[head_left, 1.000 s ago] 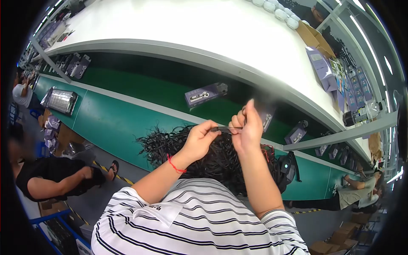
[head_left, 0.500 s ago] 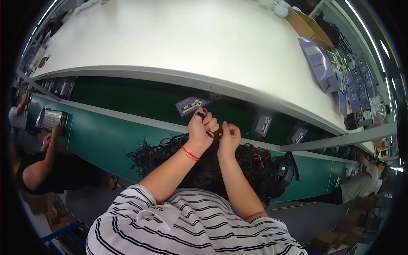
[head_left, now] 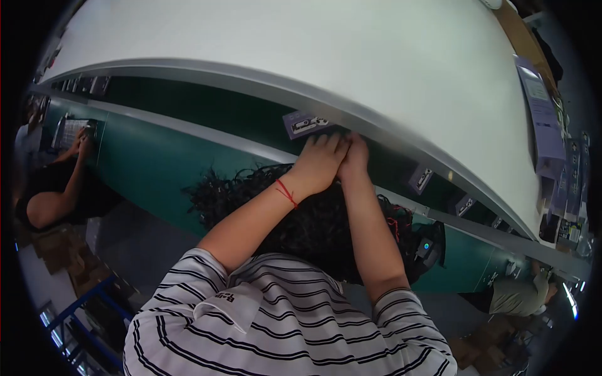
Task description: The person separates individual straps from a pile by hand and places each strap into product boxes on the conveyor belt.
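Observation:
My left hand (head_left: 321,163), with a red string round its wrist, is closed, its fingers bent over and touching the fingers of my right hand. My right hand (head_left: 355,156) is closed against it, fingertips together. Whatever lies between them is hidden. Below both hands spreads a heap of black tangled strips (head_left: 295,229). Just beyond my left fingertips, a purple printed box (head_left: 306,124) lies on the dark green surface under the white shelf.
A white shelf (head_left: 301,50) overhangs a green bench (head_left: 150,153). More purple boxes (head_left: 421,179) lie to the right. A black device (head_left: 429,246) sits right of the heap. A co-worker (head_left: 59,188) handles a silvery pack at left; another person (head_left: 517,296) is at right.
My hands have come together and moved slightly up and right; the dark strip between them is now out of sight. The co-worker at left has reached the silvery pack with both hands.

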Demonstrator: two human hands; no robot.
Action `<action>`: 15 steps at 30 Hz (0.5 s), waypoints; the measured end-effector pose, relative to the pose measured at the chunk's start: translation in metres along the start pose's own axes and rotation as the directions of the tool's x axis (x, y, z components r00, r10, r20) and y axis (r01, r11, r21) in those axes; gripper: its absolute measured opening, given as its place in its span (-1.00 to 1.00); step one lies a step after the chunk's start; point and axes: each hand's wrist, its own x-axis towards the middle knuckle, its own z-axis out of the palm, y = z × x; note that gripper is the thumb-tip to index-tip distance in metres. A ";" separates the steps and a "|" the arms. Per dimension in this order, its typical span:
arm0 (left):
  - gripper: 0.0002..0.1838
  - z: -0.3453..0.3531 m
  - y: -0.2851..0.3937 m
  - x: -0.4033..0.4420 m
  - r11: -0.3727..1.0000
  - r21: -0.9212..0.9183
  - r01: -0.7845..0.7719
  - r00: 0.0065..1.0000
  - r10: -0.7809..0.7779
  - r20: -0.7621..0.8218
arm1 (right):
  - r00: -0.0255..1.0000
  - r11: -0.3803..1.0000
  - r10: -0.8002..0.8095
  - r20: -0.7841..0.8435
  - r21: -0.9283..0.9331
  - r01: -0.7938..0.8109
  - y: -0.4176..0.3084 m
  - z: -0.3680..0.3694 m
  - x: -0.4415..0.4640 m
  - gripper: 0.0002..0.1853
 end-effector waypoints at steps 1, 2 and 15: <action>-0.55 -0.013 0.000 -0.002 0.997 0.021 0.077 0.997 -0.077 -0.001 | 1.000 1.000 0.019 -0.003 -0.016 -0.019 0.010 -0.003 0.003 -0.55; -0.55 -0.024 0.002 -0.010 0.995 0.020 0.095 0.995 -0.095 -0.005 | 1.000 0.999 0.005 -0.003 -0.046 -0.005 -0.007 0.009 0.038 -0.55; -0.86 -0.017 -0.007 -0.216 0.691 -0.557 0.461 0.851 -0.523 0.056 | 0.955 0.901 -0.296 0.014 -0.327 0.284 -0.054 0.003 0.148 -0.61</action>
